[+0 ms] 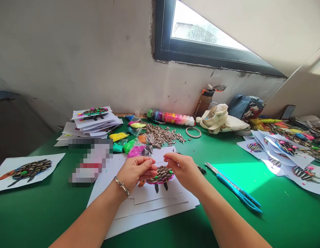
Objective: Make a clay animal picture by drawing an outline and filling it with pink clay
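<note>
My left hand [136, 171] and my right hand [182, 168] are raised close together over a stack of white paper [147, 206]. Both have thumb and fingers pinched together; whatever sits in either pinch is too small or hidden to name. A bracelet [122, 186] circles the left wrist. Below and between the hands lies a seed picture [161, 175], an animal shape of striped sunflower seeds with a pink edge, green dots, dark legs and an orange head. The hands cover parts of it.
Behind the hands are bags of coloured clay [136, 150] and loose sunflower seeds [162, 135]. A blue utility knife [234, 187] lies to the right. Finished-looking pictures [31, 170] lie at left, with paper piles [93, 120] behind and picture sheets [281, 151] at right. A bottle [203, 103] leans against the wall.
</note>
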{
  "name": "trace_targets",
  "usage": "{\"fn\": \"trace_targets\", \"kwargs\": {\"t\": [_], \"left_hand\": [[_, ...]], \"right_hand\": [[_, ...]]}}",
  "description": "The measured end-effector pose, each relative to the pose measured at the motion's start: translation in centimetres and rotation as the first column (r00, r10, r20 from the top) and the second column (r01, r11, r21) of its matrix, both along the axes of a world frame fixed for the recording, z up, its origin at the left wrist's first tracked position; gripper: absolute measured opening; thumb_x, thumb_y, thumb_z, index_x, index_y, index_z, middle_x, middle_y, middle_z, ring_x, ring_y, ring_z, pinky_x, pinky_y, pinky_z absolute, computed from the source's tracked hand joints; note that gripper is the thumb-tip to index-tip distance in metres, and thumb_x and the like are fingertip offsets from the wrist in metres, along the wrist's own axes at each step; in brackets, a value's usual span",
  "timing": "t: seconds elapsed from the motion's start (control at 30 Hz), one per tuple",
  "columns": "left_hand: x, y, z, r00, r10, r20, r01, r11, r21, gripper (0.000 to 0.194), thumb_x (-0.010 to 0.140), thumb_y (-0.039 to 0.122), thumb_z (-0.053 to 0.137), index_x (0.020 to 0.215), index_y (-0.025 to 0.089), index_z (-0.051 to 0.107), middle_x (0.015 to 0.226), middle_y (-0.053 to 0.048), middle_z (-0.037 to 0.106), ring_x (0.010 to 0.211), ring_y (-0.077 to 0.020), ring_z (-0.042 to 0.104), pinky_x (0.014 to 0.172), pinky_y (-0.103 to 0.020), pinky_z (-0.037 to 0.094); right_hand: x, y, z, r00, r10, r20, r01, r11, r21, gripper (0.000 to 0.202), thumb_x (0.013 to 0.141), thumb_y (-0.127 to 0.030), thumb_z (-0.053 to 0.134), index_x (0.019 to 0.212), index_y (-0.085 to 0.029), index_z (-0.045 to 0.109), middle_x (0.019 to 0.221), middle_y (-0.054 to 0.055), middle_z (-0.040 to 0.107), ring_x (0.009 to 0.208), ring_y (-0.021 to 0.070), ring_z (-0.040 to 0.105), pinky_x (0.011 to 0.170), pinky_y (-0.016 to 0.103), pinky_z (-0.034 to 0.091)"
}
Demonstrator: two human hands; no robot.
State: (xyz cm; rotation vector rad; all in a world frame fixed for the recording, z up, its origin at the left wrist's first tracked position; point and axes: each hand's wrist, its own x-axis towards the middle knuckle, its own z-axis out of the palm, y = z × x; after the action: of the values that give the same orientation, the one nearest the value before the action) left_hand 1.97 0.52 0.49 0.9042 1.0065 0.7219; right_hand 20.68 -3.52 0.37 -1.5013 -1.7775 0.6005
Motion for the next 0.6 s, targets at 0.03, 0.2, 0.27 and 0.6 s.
{"fn": "trace_targets", "kwargs": {"t": [0.03,0.2,0.27,0.6], "left_hand": [[0.0,0.0,-0.1,1.0,-0.001,-0.001,0.001,1.0,0.015,0.049,0.049,0.05,0.085,0.076,0.013,0.067,0.065,-0.003,0.07,0.054,-0.0128,0.066,0.05,-0.019,0.053],[-0.2,0.2,-0.4,0.999,-0.053,-0.008,0.053,0.996,0.078,0.046,0.054,0.053,0.082,0.06,0.013,0.06,0.045,0.002,0.059,0.034,-0.0084,0.052,0.029,-0.015,0.036],[-0.2,0.2,-0.4,0.999,-0.047,-0.007,0.048,0.996,0.073,0.046,0.053,0.053,0.082,0.061,0.013,0.061,0.045,0.002,0.059,0.034,-0.0077,0.052,0.03,-0.015,0.036],[-0.2,0.3,-0.2,1.0,-0.004,-0.016,0.005,0.998,0.058,0.048,0.051,0.053,0.083,0.07,0.013,0.065,0.055,-0.001,0.065,0.044,-0.0101,0.059,0.039,-0.018,0.047]], "right_hand": [[-0.1,0.0,0.0,0.999,0.007,0.044,-0.007,1.0,0.004,0.021,0.09,-0.021,0.044,0.09,-0.023,0.065,0.078,-0.001,0.066,0.068,0.0122,0.057,0.062,0.022,0.041],[-0.4,0.1,0.4,0.982,-0.026,0.189,0.017,0.999,0.046,0.013,0.083,-0.018,0.057,0.073,-0.02,0.064,0.069,-0.002,0.061,0.067,0.013,0.054,0.061,0.023,0.038],[-0.4,0.2,0.4,0.979,-0.019,0.203,0.01,0.999,0.044,0.012,0.083,-0.015,0.056,0.078,-0.02,0.065,0.075,0.0,0.064,0.072,0.0139,0.056,0.065,0.023,0.04],[-0.9,0.7,-1.1,0.94,0.062,0.335,-0.072,0.997,0.018,0.019,0.083,-0.007,0.054,0.084,-0.019,0.069,0.08,0.004,0.066,0.077,0.0165,0.057,0.068,0.026,0.043]]}}
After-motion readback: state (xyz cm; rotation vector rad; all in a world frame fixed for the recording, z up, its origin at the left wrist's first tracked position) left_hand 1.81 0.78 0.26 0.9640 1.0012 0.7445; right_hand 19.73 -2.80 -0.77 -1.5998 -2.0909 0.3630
